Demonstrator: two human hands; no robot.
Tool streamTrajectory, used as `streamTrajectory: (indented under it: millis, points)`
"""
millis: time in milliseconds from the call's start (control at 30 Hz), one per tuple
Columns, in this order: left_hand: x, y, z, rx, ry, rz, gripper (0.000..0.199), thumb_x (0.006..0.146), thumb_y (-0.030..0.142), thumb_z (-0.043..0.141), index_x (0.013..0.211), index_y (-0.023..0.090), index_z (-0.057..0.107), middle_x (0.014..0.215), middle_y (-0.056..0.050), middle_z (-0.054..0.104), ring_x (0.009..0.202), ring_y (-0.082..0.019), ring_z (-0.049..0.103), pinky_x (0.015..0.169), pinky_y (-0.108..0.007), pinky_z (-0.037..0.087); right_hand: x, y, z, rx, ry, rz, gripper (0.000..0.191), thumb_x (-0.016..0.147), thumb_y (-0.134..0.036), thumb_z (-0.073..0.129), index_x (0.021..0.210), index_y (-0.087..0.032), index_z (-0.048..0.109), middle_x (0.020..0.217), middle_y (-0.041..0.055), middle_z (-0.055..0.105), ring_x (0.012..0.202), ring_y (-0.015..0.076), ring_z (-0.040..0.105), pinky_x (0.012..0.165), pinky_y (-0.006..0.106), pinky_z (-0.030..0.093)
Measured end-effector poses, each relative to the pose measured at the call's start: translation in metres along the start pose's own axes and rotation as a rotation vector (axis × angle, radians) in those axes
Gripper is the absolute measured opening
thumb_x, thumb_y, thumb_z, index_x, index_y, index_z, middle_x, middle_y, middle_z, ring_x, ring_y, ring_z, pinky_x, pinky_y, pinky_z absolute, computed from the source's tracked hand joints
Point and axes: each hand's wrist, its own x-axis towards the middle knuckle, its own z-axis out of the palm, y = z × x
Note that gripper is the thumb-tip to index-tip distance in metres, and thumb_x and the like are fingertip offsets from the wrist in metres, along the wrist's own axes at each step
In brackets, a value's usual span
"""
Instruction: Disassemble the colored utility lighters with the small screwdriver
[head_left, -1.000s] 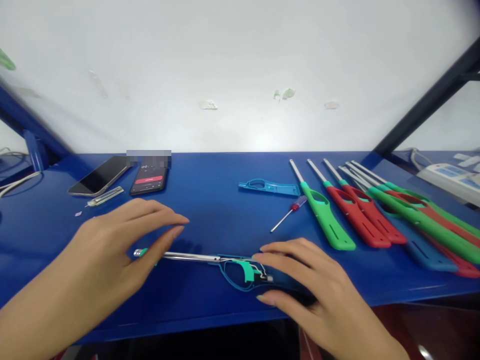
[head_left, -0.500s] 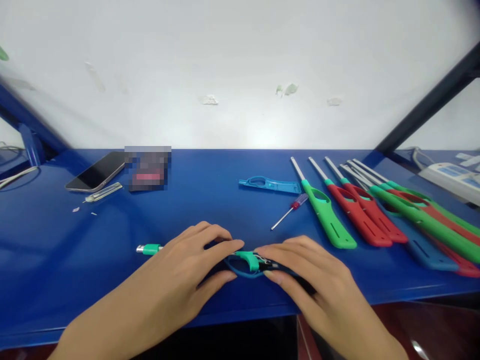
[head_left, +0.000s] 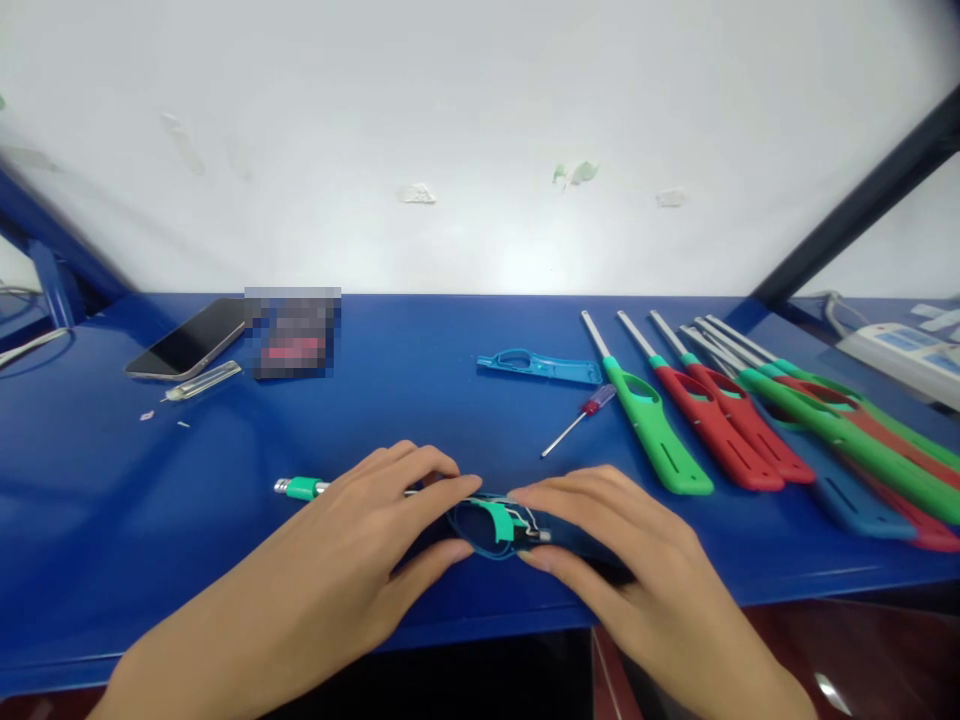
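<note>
An opened utility lighter (head_left: 491,553) lies at the table's front edge, its blue half shell facing up. Inside it sit a green trigger (head_left: 495,520), thin wires and a small dark part with a metallic end. My left hand (head_left: 390,530) grips the shell left of the trigger, thumb below and fingers above. To the left, a green collar (head_left: 303,488) with a metal tip pokes out past that hand. My right hand (head_left: 630,535) pinches the shell's handle end, covering most of it. Behind them lie the other blue half shell (head_left: 562,371) and a small screwdriver (head_left: 598,400).
Several whole lighters in green (head_left: 671,450), red (head_left: 720,440) and blue fan out at the right. A phone (head_left: 191,340), a pixelated dark object (head_left: 296,340) and a clear tube-like piece (head_left: 204,381) lie at the left. A white wall stands behind the table.
The wires and the small metallic end beside the trigger show more plainly now. My right thumb and fingers have shifted slightly at the shell. Both hands keep their grip.
</note>
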Motion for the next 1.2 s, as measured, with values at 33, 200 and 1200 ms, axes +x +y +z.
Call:
streamTrajectory:
  millis: [33, 200, 1200]
  points:
    - [-0.001, 0.000, 0.001, 0.012, -0.003, -0.007, 0.040, 0.112, 0.042, 0.054, 0.151, 0.042, 0.048, 0.145, -0.001, 0.058, 0.134, -0.027, 0.058, 0.123, -0.055, 0.042, -0.001, 0.001, 0.000, -0.005, 0.005, -0.010, 0.029, 0.105, -0.026, 0.070, 0.133, -0.033, 0.067, 0.121, 0.0005, 0.077, 0.109, 0.0220, 0.072, 0.096, 0.036, 0.058]
    - [-0.001, 0.001, 0.003, 0.012, -0.009, 0.027, 0.039, 0.114, 0.039, 0.049, 0.153, 0.041, 0.047, 0.139, -0.003, 0.059, 0.129, -0.027, 0.059, 0.116, -0.052, 0.047, -0.005, 0.003, -0.001, -0.013, 0.032, -0.069, 0.031, 0.105, -0.021, 0.068, 0.134, -0.033, 0.066, 0.122, -0.0001, 0.075, 0.107, 0.0176, 0.072, 0.095, 0.030, 0.057]
    - [-0.003, -0.016, -0.004, 0.085, 0.057, -0.058, 0.036, 0.113, 0.047, 0.047, 0.147, 0.041, 0.058, 0.145, -0.001, 0.062, 0.130, -0.028, 0.062, 0.111, -0.045, 0.052, -0.003, 0.001, -0.002, 0.005, 0.031, -0.009, 0.029, 0.104, -0.026, 0.071, 0.132, -0.032, 0.067, 0.117, 0.0004, 0.079, 0.107, 0.0214, 0.073, 0.095, 0.034, 0.060]
